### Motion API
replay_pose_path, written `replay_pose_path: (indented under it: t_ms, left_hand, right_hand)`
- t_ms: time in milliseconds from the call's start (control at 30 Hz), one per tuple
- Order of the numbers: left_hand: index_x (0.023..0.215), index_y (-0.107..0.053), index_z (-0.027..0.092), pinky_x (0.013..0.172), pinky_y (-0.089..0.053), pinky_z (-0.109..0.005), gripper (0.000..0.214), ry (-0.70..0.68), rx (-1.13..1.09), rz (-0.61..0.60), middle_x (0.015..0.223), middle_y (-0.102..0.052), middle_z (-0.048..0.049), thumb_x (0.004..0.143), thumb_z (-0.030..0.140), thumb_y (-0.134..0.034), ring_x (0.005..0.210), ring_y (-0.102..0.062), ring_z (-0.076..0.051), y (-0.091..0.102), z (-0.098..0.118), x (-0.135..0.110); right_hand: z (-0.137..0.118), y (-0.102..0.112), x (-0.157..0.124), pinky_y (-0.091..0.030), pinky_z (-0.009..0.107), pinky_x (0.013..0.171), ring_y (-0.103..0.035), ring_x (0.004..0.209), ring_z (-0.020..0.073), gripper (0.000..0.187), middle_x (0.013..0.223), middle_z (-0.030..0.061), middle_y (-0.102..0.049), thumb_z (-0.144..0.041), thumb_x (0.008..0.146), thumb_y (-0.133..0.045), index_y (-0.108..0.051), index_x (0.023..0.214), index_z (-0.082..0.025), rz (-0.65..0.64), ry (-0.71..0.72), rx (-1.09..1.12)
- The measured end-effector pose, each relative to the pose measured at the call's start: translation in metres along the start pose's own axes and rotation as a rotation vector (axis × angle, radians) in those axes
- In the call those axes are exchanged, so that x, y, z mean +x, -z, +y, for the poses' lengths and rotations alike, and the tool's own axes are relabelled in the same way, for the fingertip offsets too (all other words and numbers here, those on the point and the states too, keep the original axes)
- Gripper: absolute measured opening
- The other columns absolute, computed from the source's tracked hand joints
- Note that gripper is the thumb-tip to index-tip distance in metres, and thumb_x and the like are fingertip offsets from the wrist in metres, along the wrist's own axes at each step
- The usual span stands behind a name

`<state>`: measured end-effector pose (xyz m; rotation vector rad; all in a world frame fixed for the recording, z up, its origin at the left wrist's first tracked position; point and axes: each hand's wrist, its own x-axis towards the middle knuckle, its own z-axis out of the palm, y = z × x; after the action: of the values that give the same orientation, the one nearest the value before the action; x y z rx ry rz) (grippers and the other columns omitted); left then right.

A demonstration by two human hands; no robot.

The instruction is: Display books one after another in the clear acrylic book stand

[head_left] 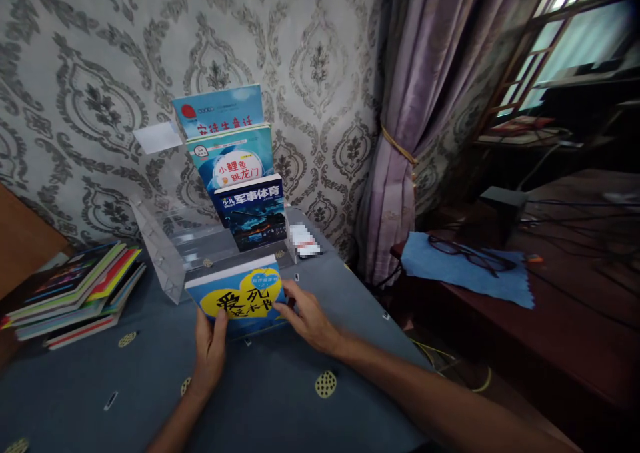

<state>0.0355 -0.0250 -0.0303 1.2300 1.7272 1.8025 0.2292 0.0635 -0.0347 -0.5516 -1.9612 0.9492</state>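
Observation:
A clear acrylic tiered stand (165, 253) sits on a blue-grey tablecloth (260, 393) against the patterned wall. Three books stand in its upper tiers: a light blue one (220, 108) at the top, a teal one (233, 156) below it, and a dark blue one (250, 210) under that. At the lowest front tier is a blue book with a yellow heart (235, 293). My left hand (210, 350) grips its lower left edge. My right hand (307, 316) holds its right edge with the fingers on the cover.
A stack of several colourful books (75, 293) lies at the left of the table. A purple curtain (430, 106) hangs at the right. A dark wooden desk (550, 320) carries a blue cloth (470, 273) with glasses (470, 253) and cables. A window (575, 33) is beyond it.

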Motion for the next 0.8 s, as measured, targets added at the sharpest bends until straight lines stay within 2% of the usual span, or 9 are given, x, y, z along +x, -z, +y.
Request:
replay_pose_path:
  t_ms: [167, 333, 500, 633, 800]
  left_hand:
    - [0.125, -0.052, 0.02, 0.103, -0.05, -0.039, 0.063, 0.014, -0.008, -0.032, 0.12, -0.067, -0.0108, 0.076, 0.053, -0.074, 0.118, -0.062, -0.028, 0.002, -0.019, -0.002]
    - [0.127, -0.05, 0.019, 0.103, -0.051, -0.043, 0.067, 0.003, 0.042, -0.026, 0.12, -0.067, -0.0127, 0.075, 0.054, -0.074, 0.118, -0.063, -0.029, 0.007, -0.04, 0.001]
    - [0.124, -0.052, 0.017, 0.095, -0.057, -0.042, 0.063, -0.063, 0.077, -0.08, 0.112, -0.07, -0.0137, 0.075, 0.053, -0.073, 0.111, -0.067, -0.03, 0.011, -0.054, 0.004]
    - [0.12, -0.053, 0.017, 0.093, -0.058, -0.042, 0.055, -0.105, 0.157, -0.113, 0.111, -0.071, -0.0138, 0.078, 0.048, -0.071, 0.108, -0.069, -0.03, 0.016, -0.058, 0.006]
    - [0.119, -0.051, 0.018, 0.086, -0.062, -0.04, 0.049, -0.187, 0.202, -0.12, 0.107, -0.072, -0.0129, 0.081, 0.042, -0.068, 0.102, -0.072, -0.028, 0.015, -0.052, 0.008]
  right_hand:
    - [0.0, -0.002, -0.003, -0.049, 0.029, 0.079, -0.06, 0.085, 0.0173, 0.024, 0.1, 0.0044, -0.067, -0.028, 0.097, -0.051, -0.055, 0.119, -0.021, 0.007, 0.021, -0.019]
    - [0.001, -0.002, -0.007, -0.05, 0.028, 0.076, -0.059, 0.079, 0.016, 0.027, 0.101, 0.0052, -0.067, -0.028, 0.097, -0.049, -0.052, 0.124, -0.021, 0.021, 0.024, -0.09]
    - [0.003, -0.001, -0.009, -0.054, 0.028, 0.073, -0.062, 0.079, 0.0171, 0.038, 0.102, 0.007, -0.068, -0.024, 0.094, -0.05, -0.049, 0.131, -0.021, 0.005, 0.068, -0.131]
    - [0.006, 0.0, -0.01, -0.056, 0.029, 0.075, -0.065, 0.084, 0.0192, 0.042, 0.105, 0.009, -0.068, -0.021, 0.092, -0.049, -0.048, 0.135, -0.021, 0.011, 0.069, -0.171]
    - [0.009, 0.0, -0.011, -0.057, 0.033, 0.078, -0.066, 0.086, 0.0212, 0.044, 0.096, 0.0084, -0.068, -0.022, 0.093, -0.05, -0.048, 0.137, -0.021, 0.012, 0.051, -0.22]
